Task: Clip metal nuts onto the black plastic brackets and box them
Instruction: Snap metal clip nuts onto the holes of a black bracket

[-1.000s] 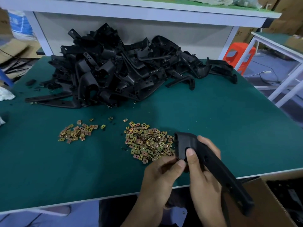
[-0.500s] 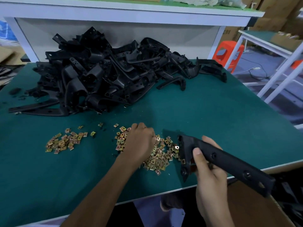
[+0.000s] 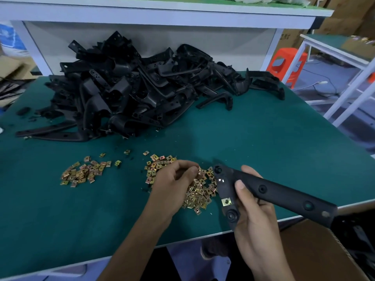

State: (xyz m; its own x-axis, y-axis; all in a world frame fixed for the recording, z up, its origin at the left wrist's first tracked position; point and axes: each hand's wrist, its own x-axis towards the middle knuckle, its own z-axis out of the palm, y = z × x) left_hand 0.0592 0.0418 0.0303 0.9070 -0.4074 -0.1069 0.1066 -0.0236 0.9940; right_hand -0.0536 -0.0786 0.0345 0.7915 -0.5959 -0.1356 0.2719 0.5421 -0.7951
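A green-topped workbench point(image 3: 263, 138) with a white edge fills the room — behind it, a white metal shelf frame point(image 3: 162, 15) carries a green-surfaced upper deck. To the right stand an orange plastic stool point(image 3: 286, 63), a second white-framed table point(image 3: 334, 51) and stacked brown cardboard cartons point(image 3: 345, 15) — on a grey floor point(image 3: 316, 84).

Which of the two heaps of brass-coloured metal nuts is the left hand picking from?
The larger right heap; the left hand rests on it.
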